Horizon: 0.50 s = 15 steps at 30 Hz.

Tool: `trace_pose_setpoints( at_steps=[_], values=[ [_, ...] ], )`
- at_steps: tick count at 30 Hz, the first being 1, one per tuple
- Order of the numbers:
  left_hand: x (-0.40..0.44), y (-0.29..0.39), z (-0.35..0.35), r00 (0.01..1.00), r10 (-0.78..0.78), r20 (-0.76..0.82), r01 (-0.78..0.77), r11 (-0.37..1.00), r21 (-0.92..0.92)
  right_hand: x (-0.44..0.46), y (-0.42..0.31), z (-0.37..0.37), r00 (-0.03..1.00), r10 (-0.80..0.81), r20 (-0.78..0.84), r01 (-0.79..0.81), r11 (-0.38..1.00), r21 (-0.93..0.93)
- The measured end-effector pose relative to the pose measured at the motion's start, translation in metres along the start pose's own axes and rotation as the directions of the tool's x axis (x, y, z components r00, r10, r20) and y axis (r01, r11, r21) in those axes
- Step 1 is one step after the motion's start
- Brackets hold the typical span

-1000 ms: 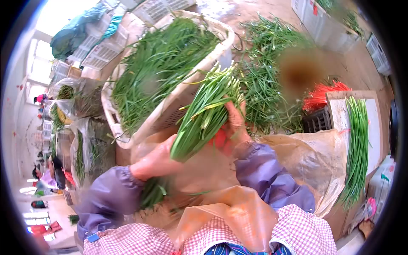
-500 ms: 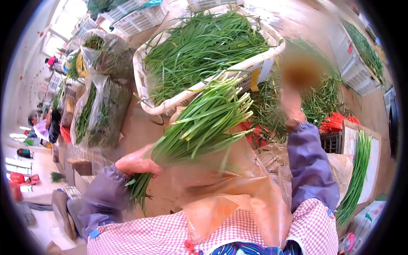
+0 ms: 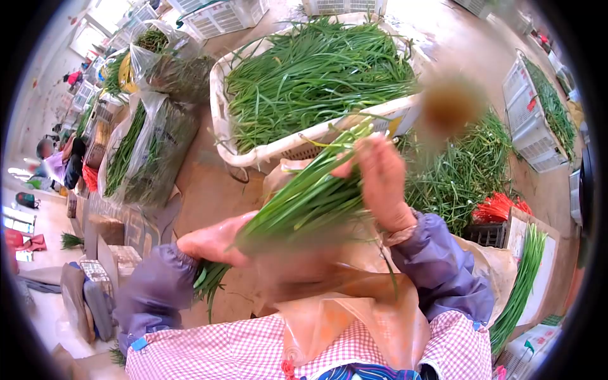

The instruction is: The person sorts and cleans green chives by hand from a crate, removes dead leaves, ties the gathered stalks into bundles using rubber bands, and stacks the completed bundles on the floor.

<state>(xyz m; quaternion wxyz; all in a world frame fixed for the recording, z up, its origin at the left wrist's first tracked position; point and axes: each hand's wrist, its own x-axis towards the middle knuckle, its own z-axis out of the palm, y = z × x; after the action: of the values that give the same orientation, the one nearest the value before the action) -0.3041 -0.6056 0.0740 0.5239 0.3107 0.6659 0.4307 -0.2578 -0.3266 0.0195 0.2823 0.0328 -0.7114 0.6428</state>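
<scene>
My left hand (image 3: 217, 240) is wrapped round the leafy part of a bunch of green garlic chives (image 3: 310, 197), held slanting in front of my lap. The leaf tips hang down below that hand. At the pale stem ends, up and to the right, my right hand (image 3: 386, 183) has its fingers bent over the stems, pressing on them. A few loose blades droop beneath the right hand. Just beyond the bunch stands a white plastic crate (image 3: 263, 154) heaped with more chives (image 3: 316, 79). A blur covers part of the view under the bunch.
Loose chives (image 3: 459, 171) lie piled right of the crate. Red ties (image 3: 500, 207) sit beside a board (image 3: 543, 272) bearing a long bunch (image 3: 520, 285). Filled clear bags (image 3: 152, 152) stand at the left. Another crate (image 3: 535, 126) is at far right. A person (image 3: 60, 158) is far left.
My right hand has come in from the loose pile on the right to the stem ends of the bunch. My left hand keeps its hold, and the bunch lies slightly lower.
</scene>
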Motion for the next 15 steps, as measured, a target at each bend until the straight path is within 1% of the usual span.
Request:
trace_pose_setpoints(
  at_steps=[1,2,3,4,5,6,7,8,10,11,12,13,14,15],
  values=[
    [-0.002,-0.005,0.002,1.0,0.008,0.004,-0.008,1.0,0.001,0.013,-0.009,-0.013,0.95,0.31,-0.022,-0.284,0.895,0.345],
    [-0.003,-0.01,0.004,1.0,-0.001,-0.017,0.001,1.0,-0.026,0.027,-0.004,-0.031,0.926,0.362,-0.111,-0.296,0.875,0.383],
    [-0.004,-0.014,0.002,0.999,-0.013,-0.037,0.011,0.998,-0.055,0.041,0.005,-0.056,0.934,0.319,-0.163,-0.287,0.938,0.193],
    [-0.006,-0.012,-0.002,1.0,-0.027,0.009,0.027,1.0,0.009,0.055,0.019,-0.089,0.946,0.24,-0.217,-0.254,0.967,-0.037],
    [-0.005,-0.008,-0.002,1.0,-0.023,0.015,0.023,1.0,0.006,0.069,0.039,-0.131,0.965,0.122,-0.232,-0.201,0.914,-0.352],
    [-0.005,-0.004,0.0,0.999,-0.051,-0.012,0.052,0.997,0.065,0.079,0.061,-0.173,0.981,0.039,-0.188,-0.158,0.723,-0.673],
    [-0.006,-0.002,0.002,0.996,-0.079,-0.041,0.084,0.989,0.12,0.082,0.081,-0.202,0.993,0.038,-0.109,-0.113,0.499,-0.859],
    [-0.004,0.001,0.002,0.996,-0.078,-0.042,0.082,0.99,0.116,0.077,0.089,-0.208,0.998,0.052,0.034,0.007,0.45,-0.893],
    [0.0,0.005,0.001,0.999,-0.029,-0.038,0.036,0.984,0.175,0.067,0.049,-0.169,0.95,0.252,0.185,0.084,0.364,-0.928],
    [0.003,0.009,0.003,0.999,-0.036,-0.032,0.04,0.986,0.165,0.061,0.028,-0.14,0.951,0.095,0.294,0.214,0.485,-0.848],
    [0.007,0.015,0.005,0.997,-0.06,-0.047,0.069,0.975,0.21,0.06,0.012,-0.116,0.897,0.259,0.357,0.145,0.592,-0.793],
    [0.01,0.019,0.005,0.994,-0.085,-0.062,0.098,0.961,0.257,0.052,0.0,-0.094,0.841,0.354,0.409,0.149,0.576,-0.804],
    [0.01,0.021,0.008,0.994,-0.093,-0.053,0.104,0.961,0.256,0.047,-0.006,-0.074,0.828,0.409,0.383,0.177,0.457,-0.872],
    [0.011,0.022,0.011,0.99,-0.106,-0.098,0.132,0.938,0.32,0.044,0.008,-0.066,0.833,0.354,0.424,0.316,0.325,-0.891]
  ],
)
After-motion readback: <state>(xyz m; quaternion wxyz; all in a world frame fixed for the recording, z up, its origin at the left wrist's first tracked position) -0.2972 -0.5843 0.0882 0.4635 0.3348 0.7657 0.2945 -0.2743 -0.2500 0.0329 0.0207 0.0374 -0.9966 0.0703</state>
